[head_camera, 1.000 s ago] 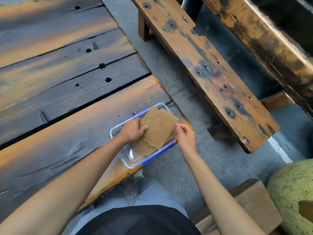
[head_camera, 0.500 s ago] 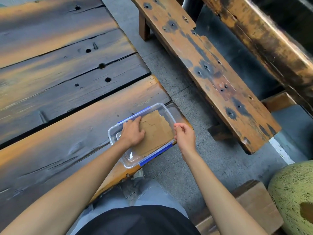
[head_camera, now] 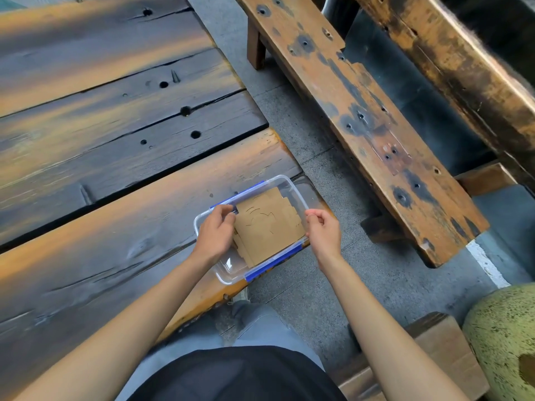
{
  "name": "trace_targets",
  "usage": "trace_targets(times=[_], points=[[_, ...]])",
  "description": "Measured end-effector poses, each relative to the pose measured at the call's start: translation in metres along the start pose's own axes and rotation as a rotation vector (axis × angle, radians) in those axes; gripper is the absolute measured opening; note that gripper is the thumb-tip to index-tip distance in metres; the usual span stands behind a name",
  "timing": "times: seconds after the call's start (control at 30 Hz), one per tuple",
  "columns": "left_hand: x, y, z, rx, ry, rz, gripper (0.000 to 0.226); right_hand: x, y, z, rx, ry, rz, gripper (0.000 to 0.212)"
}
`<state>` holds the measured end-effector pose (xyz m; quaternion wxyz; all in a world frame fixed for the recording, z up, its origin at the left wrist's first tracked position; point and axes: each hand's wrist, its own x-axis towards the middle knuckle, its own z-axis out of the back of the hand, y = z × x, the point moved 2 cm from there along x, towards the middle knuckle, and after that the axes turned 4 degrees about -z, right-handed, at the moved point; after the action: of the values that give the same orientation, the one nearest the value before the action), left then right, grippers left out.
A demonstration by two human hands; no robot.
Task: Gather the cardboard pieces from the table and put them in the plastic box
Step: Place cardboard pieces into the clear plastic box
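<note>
A stack of brown cardboard pieces point(head_camera: 267, 227) lies flat inside the clear plastic box point(head_camera: 228, 273) with blue clips, which sits at the table's near right corner. My left hand point(head_camera: 215, 231) hovers over the box's left part with its fingers curled, its knuckles at the left edge of the stack and nothing visibly in it. My right hand point(head_camera: 324, 231) is at the box's right rim. Its curled fingertips meet the right edge of the stack, and I cannot tell whether they still pinch it.
The box rests on a dark, orange-streaked plank table point(head_camera: 115, 212) close to its edge. A worn wooden bench point(head_camera: 362, 111) runs across the grey floor to the right. A wooden block point(head_camera: 440, 351) and a speckled green round object point(head_camera: 503, 337) are at lower right.
The stack went from tilted above the box to lying flat inside it. My left hand pressed it down, then lifted and curled its fingers. The right hand stayed at the right edge.
</note>
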<state>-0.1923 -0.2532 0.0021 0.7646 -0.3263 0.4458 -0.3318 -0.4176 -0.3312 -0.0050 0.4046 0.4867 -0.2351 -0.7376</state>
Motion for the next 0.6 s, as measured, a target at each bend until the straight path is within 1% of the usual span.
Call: trace_targets(times=[0.07,0.2,0.3,0.37,0.43,0.53,0.6], points=[[0.002,-0.005,0.008,-0.008,0.026,-0.039,0.025,-0.002,0.002,-0.001,-0.014,-0.002,0.010,0.019],[0.009,-0.012,0.022,0.063,0.104,-0.086,0.037,-0.010,0.006,-0.001,-0.078,-0.016,0.068,0.019],[0.009,-0.017,0.029,0.165,0.166,-0.151,0.033,-0.024,0.007,-0.004,-0.150,-0.041,0.156,0.022],[0.008,-0.022,0.029,0.287,0.211,-0.238,0.030,-0.033,0.006,-0.006,-0.167,-0.059,0.188,0.027],[0.004,-0.027,0.028,0.422,0.262,-0.360,0.032,-0.045,0.004,-0.008,-0.172,-0.068,0.227,0.029],[-0.006,-0.033,0.024,0.617,0.291,-0.616,0.038,-0.066,0.001,-0.004,-0.208,-0.117,0.312,0.040],[-0.013,-0.038,0.022,0.711,0.305,-0.718,0.048,-0.078,-0.003,0.001,-0.209,-0.159,0.319,0.049]])
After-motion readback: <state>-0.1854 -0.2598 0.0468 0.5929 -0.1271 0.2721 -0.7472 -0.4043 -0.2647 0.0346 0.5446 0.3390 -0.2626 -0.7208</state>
